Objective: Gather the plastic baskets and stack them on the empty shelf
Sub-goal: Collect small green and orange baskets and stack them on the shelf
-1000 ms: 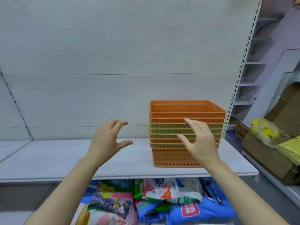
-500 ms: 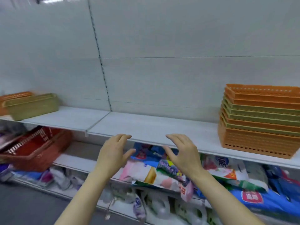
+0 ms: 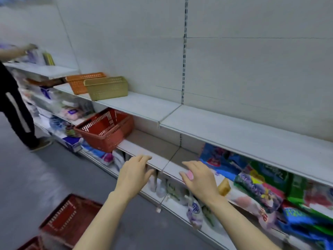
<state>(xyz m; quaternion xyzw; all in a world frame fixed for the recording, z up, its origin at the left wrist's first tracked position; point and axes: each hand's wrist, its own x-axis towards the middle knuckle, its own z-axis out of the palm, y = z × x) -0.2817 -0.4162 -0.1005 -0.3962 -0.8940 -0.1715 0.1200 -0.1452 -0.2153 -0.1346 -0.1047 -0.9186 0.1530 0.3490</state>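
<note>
**Baskets up and to the left of both hands**

Baskets were seen in the head view on the upper shelf (image 3: 144, 105): a tan basket (image 3: 106, 88) touching an orange basket (image 3: 81, 82), long sides along the shelf. Both hands were held empty, fingers loosely bent. The left hand (image 3: 134, 173) was judged nearer than the right hand (image 3: 198, 179).
</note>
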